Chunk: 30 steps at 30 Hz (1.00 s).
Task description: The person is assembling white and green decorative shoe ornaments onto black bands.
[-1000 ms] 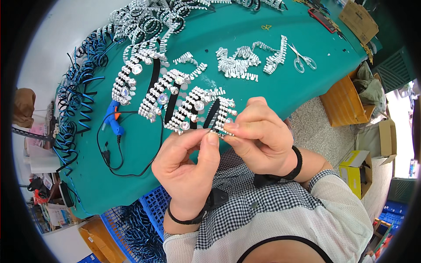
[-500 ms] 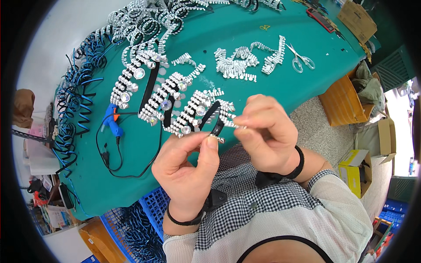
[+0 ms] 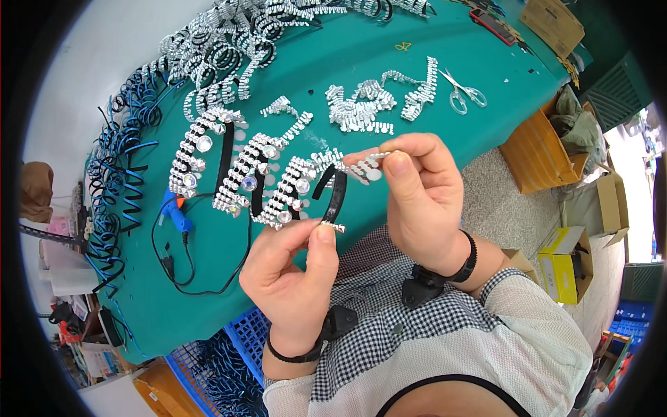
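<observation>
Over a green tablecloth [image 3: 187,320], from left: blue glue gun [image 3: 179,217], then, just beside it, a studded coil [image 3: 243,168]. Looks light and springy, probably hard at the studs, bendy along its black band [image 3: 336,194]. Best taken by the bare band, as now: pinched low at the coil's right end between thumb and forefinger of the left hand [image 3: 292,285]. Farther right, a silver bead strip [image 3: 365,167], pinched between thumb and forefinger of the right hand [image 3: 427,201]; likely limp, easily snagged. Well apart beyond, scissors [image 3: 458,86].

Both hands [image 3: 288,274] pinching, right hand [image 3: 425,201] higher
</observation>
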Each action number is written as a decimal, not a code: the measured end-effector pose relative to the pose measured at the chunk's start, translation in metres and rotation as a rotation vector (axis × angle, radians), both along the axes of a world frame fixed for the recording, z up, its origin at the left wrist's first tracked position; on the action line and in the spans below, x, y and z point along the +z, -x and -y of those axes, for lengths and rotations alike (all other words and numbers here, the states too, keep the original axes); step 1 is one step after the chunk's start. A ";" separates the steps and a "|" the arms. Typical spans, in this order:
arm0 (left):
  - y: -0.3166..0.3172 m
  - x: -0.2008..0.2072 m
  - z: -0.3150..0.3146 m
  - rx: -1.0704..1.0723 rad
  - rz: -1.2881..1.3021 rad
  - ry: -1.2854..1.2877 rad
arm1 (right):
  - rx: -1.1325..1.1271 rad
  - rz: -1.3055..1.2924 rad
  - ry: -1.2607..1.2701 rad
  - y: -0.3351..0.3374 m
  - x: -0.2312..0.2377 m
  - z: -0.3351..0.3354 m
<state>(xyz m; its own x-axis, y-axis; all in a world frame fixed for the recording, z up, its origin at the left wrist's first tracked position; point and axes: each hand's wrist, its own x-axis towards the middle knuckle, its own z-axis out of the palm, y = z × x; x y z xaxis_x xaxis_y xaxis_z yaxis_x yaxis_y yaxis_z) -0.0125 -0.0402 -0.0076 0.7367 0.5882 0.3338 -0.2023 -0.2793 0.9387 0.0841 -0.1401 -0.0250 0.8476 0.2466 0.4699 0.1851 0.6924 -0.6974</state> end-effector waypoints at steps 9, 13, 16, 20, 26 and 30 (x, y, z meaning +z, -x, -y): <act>-0.003 0.001 0.001 -0.021 0.058 0.078 | -0.334 0.674 0.371 -0.001 -0.007 0.010; -0.002 0.000 -0.001 -0.040 0.051 0.071 | -0.454 0.899 0.492 -0.003 -0.007 0.011; -0.002 -0.002 -0.003 -0.046 0.047 0.051 | -0.488 0.951 0.535 -0.003 -0.004 0.012; -0.002 -0.003 -0.002 -0.045 0.055 0.049 | -0.497 0.933 0.533 -0.002 -0.005 0.010; -0.001 -0.002 -0.003 -0.042 0.053 0.019 | -0.476 0.936 0.539 -0.003 -0.004 0.010; 0.002 0.000 -0.007 -0.068 0.042 0.025 | -0.469 0.955 0.524 -0.005 -0.002 0.010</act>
